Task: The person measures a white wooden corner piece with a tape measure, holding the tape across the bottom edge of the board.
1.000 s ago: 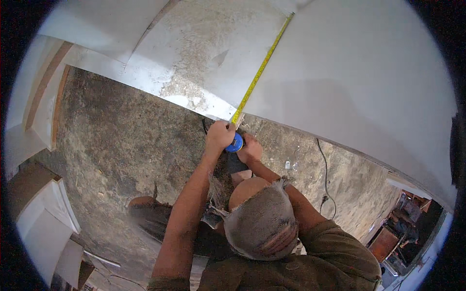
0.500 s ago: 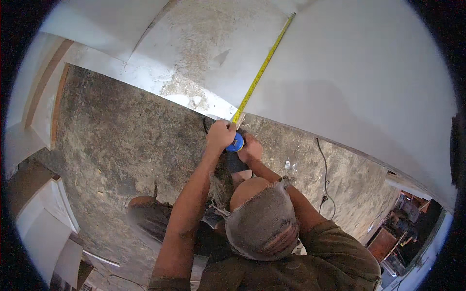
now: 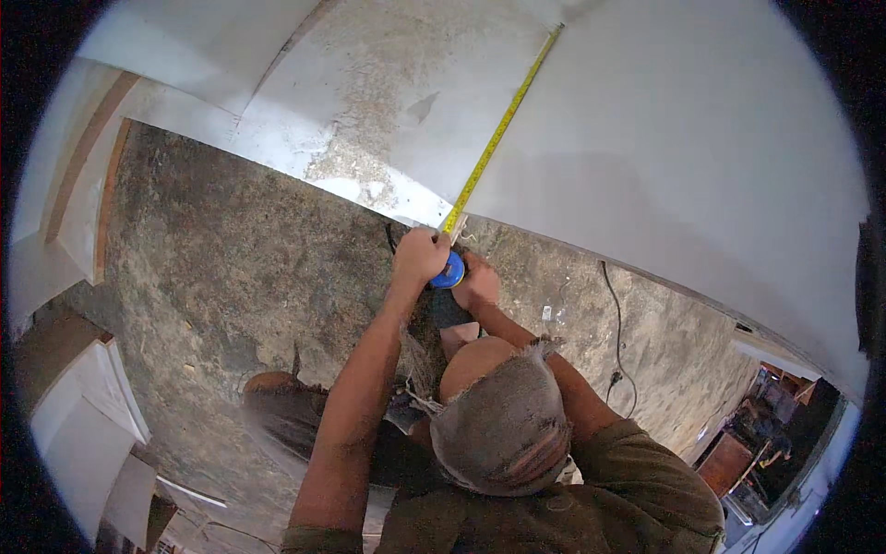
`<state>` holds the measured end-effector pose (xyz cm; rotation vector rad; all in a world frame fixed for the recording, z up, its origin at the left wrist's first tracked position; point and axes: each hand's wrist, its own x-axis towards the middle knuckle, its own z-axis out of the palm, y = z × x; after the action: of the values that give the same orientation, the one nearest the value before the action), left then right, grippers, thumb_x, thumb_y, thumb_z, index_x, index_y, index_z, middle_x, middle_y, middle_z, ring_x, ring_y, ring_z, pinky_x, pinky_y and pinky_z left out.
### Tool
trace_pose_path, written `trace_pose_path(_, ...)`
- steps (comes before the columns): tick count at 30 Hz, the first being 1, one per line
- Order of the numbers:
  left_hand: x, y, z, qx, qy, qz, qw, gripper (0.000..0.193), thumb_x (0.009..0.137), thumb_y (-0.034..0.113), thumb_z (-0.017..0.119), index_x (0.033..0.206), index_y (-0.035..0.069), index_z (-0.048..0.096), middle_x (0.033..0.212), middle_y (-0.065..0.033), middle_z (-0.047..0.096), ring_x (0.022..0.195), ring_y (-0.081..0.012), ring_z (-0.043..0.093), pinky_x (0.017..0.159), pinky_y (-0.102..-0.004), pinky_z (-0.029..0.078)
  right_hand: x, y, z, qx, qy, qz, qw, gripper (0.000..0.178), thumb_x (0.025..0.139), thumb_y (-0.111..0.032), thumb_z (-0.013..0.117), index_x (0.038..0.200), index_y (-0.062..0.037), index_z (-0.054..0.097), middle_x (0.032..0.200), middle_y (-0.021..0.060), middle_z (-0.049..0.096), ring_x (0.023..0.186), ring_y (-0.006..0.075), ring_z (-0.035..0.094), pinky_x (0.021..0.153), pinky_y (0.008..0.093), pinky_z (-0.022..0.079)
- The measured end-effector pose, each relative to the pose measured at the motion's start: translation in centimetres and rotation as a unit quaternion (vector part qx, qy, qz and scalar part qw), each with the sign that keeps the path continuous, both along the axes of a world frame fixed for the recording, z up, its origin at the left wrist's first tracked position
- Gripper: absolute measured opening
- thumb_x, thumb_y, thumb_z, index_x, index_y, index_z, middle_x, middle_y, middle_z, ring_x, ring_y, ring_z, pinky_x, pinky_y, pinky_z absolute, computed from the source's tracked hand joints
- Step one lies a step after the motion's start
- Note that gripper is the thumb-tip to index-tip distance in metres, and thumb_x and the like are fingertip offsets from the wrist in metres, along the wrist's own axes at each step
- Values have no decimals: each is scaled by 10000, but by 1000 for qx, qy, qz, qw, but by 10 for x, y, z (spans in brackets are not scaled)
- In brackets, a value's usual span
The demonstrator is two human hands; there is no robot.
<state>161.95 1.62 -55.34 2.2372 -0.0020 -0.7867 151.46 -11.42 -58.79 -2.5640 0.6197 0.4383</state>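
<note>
A tape measure with a round blue case sits between my two hands. Its yellow blade runs out straight, away from me and to the right, along a white panel. My left hand is closed at the left of the case, thumb near the blade's mouth. Against the case's right side, my right hand has its fingers curled, partly hidden from view. The case hangs just off the panel's near edge, over the floor.
The large white panel spans the far side, worn and stained left of the blade. A dark cable lies on the mottled floor at right. White cabinet-like pieces stand at left. Cluttered items lie at lower right.
</note>
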Motion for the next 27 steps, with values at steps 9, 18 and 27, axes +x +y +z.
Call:
trace_pose_path(9, 1, 0, 0, -13, 30, 12, 999, 401, 860, 377, 588, 869, -2, 719, 866, -261, 676, 853, -443, 665, 781, -519, 531, -1, -3, -4, 5, 1, 20, 1000, 379, 782, -402, 676, 1080, -172, 631, 1008, 166, 693, 866, 413, 675, 738, 515, 541)
trace_pose_path(18, -1, 0, -4, -13, 12, 11, 1000, 399, 849, 378, 595, 869, 0, 721, 884, -261, 675, 860, -444, 663, 796, -514, 528, 3, 0, 6, 14, 3, 0, 1000, 305, 797, -369, 653, 1025, -167, 651, 1042, 150, 685, 924, 407, 658, 767, 510, 532)
trace_pose_path(27, -1, 0, -4, -14, -10, 9, 1000, 403, 863, 372, 581, 818, -12, 691, 840, -271, 656, 832, -451, 652, 755, -517, 520, 5, -1, 10, 16, 29, 11, 999, 302, 793, -357, 653, 1022, -160, 648, 1049, 147, 683, 914, 412, 661, 747, 521, 531)
